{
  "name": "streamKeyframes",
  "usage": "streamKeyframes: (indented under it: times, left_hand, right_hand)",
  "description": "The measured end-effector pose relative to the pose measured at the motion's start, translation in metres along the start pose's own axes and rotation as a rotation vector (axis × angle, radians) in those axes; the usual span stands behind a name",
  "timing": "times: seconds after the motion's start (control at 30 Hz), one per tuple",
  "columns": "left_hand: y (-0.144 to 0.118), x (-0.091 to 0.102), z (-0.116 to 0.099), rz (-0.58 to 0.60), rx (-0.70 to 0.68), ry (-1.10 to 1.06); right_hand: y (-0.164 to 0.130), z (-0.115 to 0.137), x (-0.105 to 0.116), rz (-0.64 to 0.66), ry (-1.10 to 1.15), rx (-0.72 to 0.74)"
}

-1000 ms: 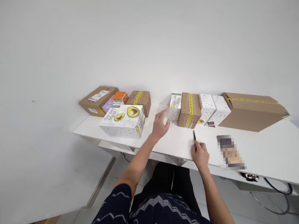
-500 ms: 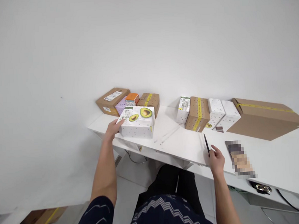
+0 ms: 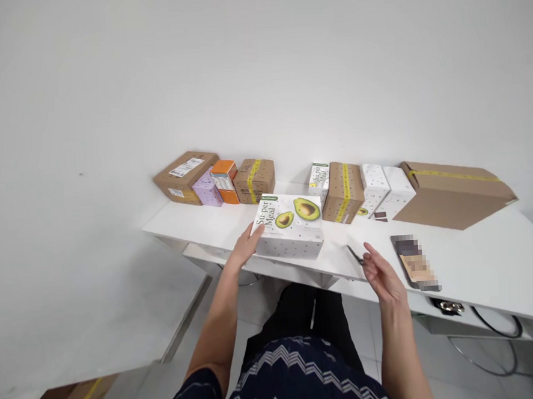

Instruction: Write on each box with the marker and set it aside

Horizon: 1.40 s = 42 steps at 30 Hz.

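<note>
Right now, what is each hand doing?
Left hand: open, flat against the avocado box.
Right hand: open, pen by its fingertips.

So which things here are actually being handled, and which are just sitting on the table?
In hand:
- left hand on the side of the avocado box
- right hand, open, with the pen at its fingertips

Lying about:
- labelled brown carton
- purple box
- orange box
- yellow-taped box
- large flat carton
- row of dotted boxes
</note>
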<state>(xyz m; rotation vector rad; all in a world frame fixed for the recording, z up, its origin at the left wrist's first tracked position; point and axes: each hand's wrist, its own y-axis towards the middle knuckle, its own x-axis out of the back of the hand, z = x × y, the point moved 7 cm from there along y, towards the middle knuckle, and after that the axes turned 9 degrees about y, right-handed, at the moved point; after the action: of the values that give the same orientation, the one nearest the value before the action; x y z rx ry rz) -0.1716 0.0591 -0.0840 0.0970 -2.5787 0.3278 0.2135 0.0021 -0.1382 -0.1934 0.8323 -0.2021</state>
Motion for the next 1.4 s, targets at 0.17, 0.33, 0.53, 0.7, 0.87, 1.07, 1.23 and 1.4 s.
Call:
streamKeyframes:
  times: [0.17, 0.33, 0.53, 0.7, 0.87, 1.07, 1.23, 1.4]
  left_hand:
    - [0.006, -0.021, -0.011, -0.071, -0.066, 0.072]
    - [0.010, -0.028, -0.010, -0.102, -0.058, 0.109]
    - [0.007, -0.032, -0.008, -0.068, 0.006, 0.083]
    - [0.008, -0.031, -0.013, -0.103, -0.034, 0.104]
    - [0.011, -0.033, -0.017, -0.080, -0.059, 0.120]
    - [0.010, -0.032, -0.018, -0.079, -0.071, 0.130]
    - [0.010, -0.032, -0.017, -0.075, -0.077, 0.077]
    - [0.004, -0.034, -0.015, -0.104, -0.112, 0.004]
  right_hand:
    - [0.025, -0.013, 0.003, -0.146, -0.600, 0.234]
    - [0.027, -0.040, -0.023, 0.026, -1.333, 0.515]
    - [0.031, -0.046, -0.043, 0.059, -1.797, 0.604]
    - [0.039, -0.020, -0.029, -0.042, -2.015, 0.434]
    - [0.025, -0.016, -0.033, 0.185, -2.241, 0.322]
    - [0.010, -0.009, -0.026, 0.347, -2.388, 0.362]
    - [0.003, 0.026, -0.038, 0.210, -2.134, 0.688]
    - [0.003, 0.058, -0.039, -0.175, -1.099, 0.637]
